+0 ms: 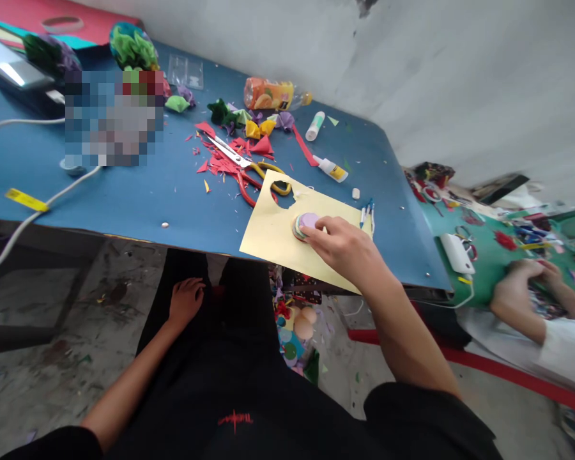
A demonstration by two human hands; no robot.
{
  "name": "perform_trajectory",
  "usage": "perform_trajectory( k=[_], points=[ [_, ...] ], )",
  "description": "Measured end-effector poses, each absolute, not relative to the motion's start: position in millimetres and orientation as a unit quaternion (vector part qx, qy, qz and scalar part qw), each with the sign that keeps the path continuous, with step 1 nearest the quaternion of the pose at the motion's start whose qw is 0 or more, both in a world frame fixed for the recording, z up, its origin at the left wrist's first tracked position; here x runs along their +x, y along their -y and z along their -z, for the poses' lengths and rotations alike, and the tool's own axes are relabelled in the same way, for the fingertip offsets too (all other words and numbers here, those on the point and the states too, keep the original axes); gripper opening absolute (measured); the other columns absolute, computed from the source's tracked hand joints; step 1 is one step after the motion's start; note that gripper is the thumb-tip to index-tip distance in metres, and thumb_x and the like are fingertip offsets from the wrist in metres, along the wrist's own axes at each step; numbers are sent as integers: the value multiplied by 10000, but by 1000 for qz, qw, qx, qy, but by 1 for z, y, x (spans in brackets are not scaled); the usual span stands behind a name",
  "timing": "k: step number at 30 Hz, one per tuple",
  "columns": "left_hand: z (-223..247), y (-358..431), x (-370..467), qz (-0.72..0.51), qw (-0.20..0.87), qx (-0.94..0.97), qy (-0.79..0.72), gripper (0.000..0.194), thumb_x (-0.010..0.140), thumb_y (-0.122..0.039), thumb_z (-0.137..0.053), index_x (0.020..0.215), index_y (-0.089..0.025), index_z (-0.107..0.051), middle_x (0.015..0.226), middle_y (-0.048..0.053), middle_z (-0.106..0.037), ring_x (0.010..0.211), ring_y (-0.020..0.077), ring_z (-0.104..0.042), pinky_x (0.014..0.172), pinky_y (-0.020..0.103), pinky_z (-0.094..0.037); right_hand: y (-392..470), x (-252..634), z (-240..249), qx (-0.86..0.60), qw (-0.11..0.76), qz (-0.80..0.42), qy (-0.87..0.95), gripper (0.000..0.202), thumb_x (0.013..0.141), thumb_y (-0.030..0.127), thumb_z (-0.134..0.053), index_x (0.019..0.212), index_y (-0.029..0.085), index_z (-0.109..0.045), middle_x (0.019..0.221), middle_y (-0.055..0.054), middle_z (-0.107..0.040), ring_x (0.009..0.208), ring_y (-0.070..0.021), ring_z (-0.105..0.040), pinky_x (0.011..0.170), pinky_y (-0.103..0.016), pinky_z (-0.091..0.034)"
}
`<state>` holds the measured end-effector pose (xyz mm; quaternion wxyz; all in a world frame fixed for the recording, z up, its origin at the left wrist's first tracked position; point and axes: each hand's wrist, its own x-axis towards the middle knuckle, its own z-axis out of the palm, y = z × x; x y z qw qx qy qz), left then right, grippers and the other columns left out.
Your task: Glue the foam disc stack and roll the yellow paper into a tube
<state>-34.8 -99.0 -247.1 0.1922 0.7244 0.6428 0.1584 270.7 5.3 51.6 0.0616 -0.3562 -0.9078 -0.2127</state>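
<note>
A lilac-topped stack of round paper pieces [309, 221] is pinched by the right hand [342, 246] on the pale yellow rectangular sheet [267, 231]; light, even pressure seems called for. The left hand [186, 301], loosely spread, is rested on the black-clad thigh [158, 322].

From the pale-yellow paper sheet [268, 236], a hand could pass over smooth blue tabletop [148, 198] toward nine o'clock. Metal scissors with red and yellow handles [242, 162] obstructed eleven, a white, yellow-labelled glue bottle [332, 169] one, slim blue-and-white pens [367, 214] three.
</note>
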Motion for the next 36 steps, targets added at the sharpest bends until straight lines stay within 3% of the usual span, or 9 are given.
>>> perform_trajectory(
  k=[9, 16, 20, 24, 31, 36],
  points=[
    [245, 99, -34, -167, 195, 721, -644, 267, 888, -177, -430, 955, -211, -685, 1165, 54, -681, 1141, 255, -574, 967, 429, -407, -6, 273, -52, -351, 73, 192, 913, 156, 931, 203, -497, 869, 166, -634, 854, -58, -645, 743, -146, -557, 657, -251, -461],
    [247, 100, -35, -170, 196, 721, -642, 257, 891, -180, -435, 961, -205, -681, 1167, 53, -680, 1145, 254, -570, 978, 433, -398, -13, 276, -47, -342, 73, 187, 918, 151, 913, 248, -549, 1020, 173, -625, 863, -58, -648, 733, -158, -572, 627, -261, -466],
    [247, 100, -35, -169, 198, 721, -642, 259, 892, -182, -434, 960, -205, -682, 1170, 55, -679, 1144, 256, -570, 977, 435, -399, -14, 279, -44, -340, 86, 174, 920, 105, 911, 228, -540, 909, 162, -622, 845, -65, -650, 732, -161, -577, 643, -270, -477],
    [245, 99, -35, -168, 200, 720, -643, 268, 890, -181, -427, 962, -205, -684, 1169, 58, -680, 1148, 255, -567, 982, 434, -399, -12, 283, -45, -366, 93, 144, 915, 184, 913, 248, -528, 746, 183, -569, 789, -59, -628, 711, -156, -571, 621, -268, -471],
    [243, 99, -34, -168, 204, 717, -645, 272, 883, -183, -428, 958, -223, -687, 1166, 55, -681, 1150, 256, -571, 986, 441, -400, -12, 280, -49, -376, 71, 160, 910, 172, 941, 256, -489, 1019, 207, -635, 858, -60, -653, 758, -155, -581, 653, -267, -458],
    [242, 99, -34, -163, 202, 718, -646, 275, 882, -183, -428, 963, -224, -688, 1167, 56, -681, 1153, 252, -569, 988, 437, -399, -12, 277, -53, -339, 11, 187, 922, 208, 943, 187, -443, 907, 199, -647, 836, -62, -658, 703, -153, -535, 647, -284, -428]
  ],
)
